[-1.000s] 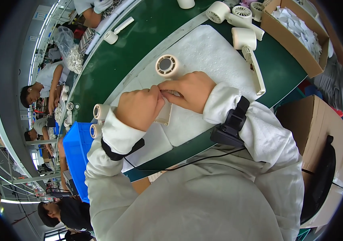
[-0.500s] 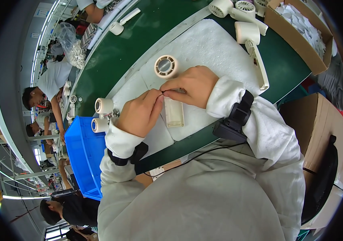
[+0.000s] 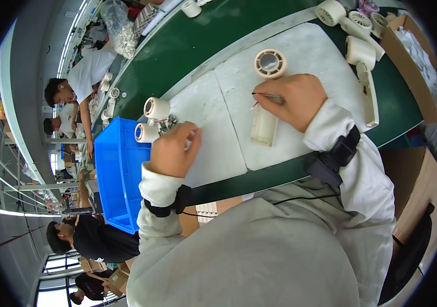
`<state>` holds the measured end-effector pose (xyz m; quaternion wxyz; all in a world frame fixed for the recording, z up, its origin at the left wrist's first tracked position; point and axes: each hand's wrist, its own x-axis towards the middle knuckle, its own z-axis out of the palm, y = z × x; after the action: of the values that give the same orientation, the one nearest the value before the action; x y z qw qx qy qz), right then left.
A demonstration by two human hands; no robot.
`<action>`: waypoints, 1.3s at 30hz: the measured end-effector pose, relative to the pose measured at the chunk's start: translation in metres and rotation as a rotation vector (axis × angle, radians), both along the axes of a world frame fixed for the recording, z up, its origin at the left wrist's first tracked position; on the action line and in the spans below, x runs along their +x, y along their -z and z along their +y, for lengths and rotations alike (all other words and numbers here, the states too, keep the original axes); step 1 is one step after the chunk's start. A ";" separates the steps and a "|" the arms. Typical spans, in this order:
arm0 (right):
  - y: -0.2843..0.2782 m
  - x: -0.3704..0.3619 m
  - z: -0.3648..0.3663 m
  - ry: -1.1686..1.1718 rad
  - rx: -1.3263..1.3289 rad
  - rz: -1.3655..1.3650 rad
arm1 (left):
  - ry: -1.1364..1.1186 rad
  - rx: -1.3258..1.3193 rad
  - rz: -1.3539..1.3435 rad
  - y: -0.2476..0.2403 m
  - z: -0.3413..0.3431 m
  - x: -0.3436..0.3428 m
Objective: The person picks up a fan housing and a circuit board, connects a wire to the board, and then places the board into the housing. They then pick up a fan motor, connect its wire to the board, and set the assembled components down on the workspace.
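Observation:
My right hand (image 3: 295, 100) is closed in a pinch, with a thin dark wire and a red wire (image 3: 254, 105) poking out at the fingertips. Just below them, a cream rectangular fan handle shell (image 3: 264, 128) lies on the white foam sheet. Beyond that hand sits a round cream fan head (image 3: 270, 63) with a grey disc in its middle. My left hand (image 3: 172, 151) is loosely curled, thumb and forefinger apart, beside small circuit parts with wires (image 3: 167, 124). Anything inside its palm is hidden. Two cream fan heads (image 3: 156, 108) stand close to it.
A blue plastic bin (image 3: 119, 174) is at the left. Cream fan bodies (image 3: 360, 51) and a cardboard box of white pieces (image 3: 417, 66) stand at the right. The green belt (image 3: 213, 36) runs behind the foam sheet (image 3: 305, 51). Other people work at the far left.
My hands have parted from their shared pinch over the handle shell. The left has moved towards the small circuit parts; the right keeps the wires. The whole view has shifted.

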<state>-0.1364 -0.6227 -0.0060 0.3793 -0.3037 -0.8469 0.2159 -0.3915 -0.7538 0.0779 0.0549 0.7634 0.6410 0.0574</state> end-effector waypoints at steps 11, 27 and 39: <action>0.002 -0.006 0.003 -0.033 -0.029 0.077 | -0.297 -0.014 0.057 0.009 -0.030 -0.048; 0.003 -0.001 0.001 -0.033 -0.018 0.049 | -0.304 0.029 0.118 0.017 -0.020 -0.055; -0.007 -0.002 -0.001 -0.046 -0.050 0.040 | 0.026 0.139 -0.394 0.035 0.047 0.024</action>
<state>-0.1382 -0.6233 0.0007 0.3835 -0.2892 -0.8401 0.2519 -0.3671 -0.7067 0.0430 0.1272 0.7476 0.6024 0.2490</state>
